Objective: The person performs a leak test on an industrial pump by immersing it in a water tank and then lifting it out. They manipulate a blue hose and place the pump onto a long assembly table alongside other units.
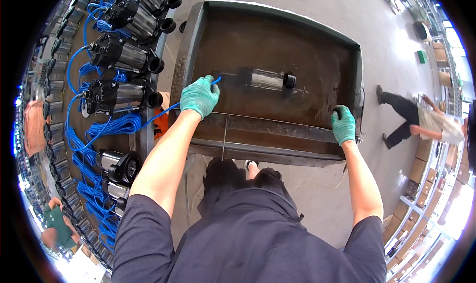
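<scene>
A metal tank (277, 6) of brown water stands before me. In it lies a submersible pump (267, 79) on its side, its steel barrel and black outlet visible and its left end dark under the water. My left hand (200, 95), in a green glove, is closed round a blue cable (171, 108) over the tank's near left part. The cable comes in across the left rim, and its end past my fingers dips toward the pump. My right hand (343, 125), also gloved, is at the tank's near right corner with fingers curled; a dark patch shows at its fingertips, too unclear to name.
At my left, several similar pumps (126, 95) lie on a bench among coils of blue cable (116, 126). Beyond is a conveyor of rollers (57, 84). One person (416, 119) walks at the right near shelves with boxes (426, 169); another (57, 223) is at the lower left.
</scene>
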A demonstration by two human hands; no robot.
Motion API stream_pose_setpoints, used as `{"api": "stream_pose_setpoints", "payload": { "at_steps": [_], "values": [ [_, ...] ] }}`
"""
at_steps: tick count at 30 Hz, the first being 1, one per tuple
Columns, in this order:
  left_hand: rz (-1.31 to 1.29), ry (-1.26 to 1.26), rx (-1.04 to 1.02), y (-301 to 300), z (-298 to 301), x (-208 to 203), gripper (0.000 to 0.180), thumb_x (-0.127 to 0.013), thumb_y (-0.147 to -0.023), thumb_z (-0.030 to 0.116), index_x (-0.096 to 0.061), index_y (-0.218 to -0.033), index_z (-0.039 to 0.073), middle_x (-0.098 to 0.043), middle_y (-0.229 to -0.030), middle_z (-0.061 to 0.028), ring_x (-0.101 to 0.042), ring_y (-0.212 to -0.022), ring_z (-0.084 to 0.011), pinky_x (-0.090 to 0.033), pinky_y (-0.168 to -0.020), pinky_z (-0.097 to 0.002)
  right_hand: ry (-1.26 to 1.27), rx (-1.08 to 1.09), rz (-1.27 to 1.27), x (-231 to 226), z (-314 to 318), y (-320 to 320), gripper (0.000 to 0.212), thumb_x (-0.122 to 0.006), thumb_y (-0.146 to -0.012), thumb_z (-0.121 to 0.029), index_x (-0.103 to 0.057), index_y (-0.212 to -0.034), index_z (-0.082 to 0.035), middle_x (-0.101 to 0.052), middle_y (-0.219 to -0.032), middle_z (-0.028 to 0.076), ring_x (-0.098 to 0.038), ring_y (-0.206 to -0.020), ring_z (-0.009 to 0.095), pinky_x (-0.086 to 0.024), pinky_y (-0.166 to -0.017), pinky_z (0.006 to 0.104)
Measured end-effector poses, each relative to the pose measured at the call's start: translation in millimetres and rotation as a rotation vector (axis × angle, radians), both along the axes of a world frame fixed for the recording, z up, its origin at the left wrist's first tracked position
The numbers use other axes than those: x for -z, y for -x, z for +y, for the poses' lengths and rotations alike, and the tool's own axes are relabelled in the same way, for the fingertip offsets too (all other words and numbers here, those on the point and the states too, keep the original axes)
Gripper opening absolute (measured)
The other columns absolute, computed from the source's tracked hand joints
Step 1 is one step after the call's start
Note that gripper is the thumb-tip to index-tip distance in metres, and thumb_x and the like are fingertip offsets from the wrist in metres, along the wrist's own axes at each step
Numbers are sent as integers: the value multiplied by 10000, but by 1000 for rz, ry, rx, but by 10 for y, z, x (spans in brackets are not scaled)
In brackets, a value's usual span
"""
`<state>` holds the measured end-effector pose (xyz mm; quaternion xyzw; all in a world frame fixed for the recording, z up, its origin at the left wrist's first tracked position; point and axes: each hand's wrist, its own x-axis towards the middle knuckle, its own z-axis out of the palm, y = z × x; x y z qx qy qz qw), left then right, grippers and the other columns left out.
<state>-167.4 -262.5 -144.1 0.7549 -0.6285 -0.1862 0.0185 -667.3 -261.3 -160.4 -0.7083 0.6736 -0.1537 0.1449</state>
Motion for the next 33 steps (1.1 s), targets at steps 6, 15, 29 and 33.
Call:
{"api": "stream_pose_setpoints", "payload": {
  "at_steps": [6, 15, 29, 33],
  "values": [
    [50, -8, 24, -31, 72, -59, 291, -608, -1043, 339, -640, -1196, 94, -703, -1161, -173, -696, -1024, -429, -556, -894, -533, -264, 390, 157, 39, -68, -143, 386, -583, -1015, -490, -733, -1117, -149, -764, -1097, 182, -713, -1039, 430, -554, -901, 525],
    [-82, 95, 54, 49, 138, 57, 357, -491, -1098, 369, -685, -1042, 74, -708, -1076, -188, -673, -994, -450, -546, -872, -552, -331, 398, 205, -112, -93, -235, 421, -530, -1035, -497, -747, -1071, -138, -766, -1075, 183, -719, -1025, 423, -570, -901, 530],
    [-121, 38, 60, 71, 110, 58, 347, -522, -1082, 362, -692, -1011, 68, -718, -1060, -200, -675, -972, -462, -547, -864, -555, -396, 362, 241, -88, -112, -217, 425, -491, -1044, -473, -745, -1049, -132, -762, -1052, 204, -721, -1003, 433, -571, -887, 547],
    [-121, 37, 46, 71, 118, 56, 344, -529, -1078, 362, -693, -1017, 66, -718, -1063, -198, -675, -978, -460, -550, -868, -549, -394, 362, 242, -69, -100, -220, 430, -490, -1047, -470, -744, -1046, -124, -761, -1054, 210, -721, -1003, 434, -571, -885, 550]
  ]
}}
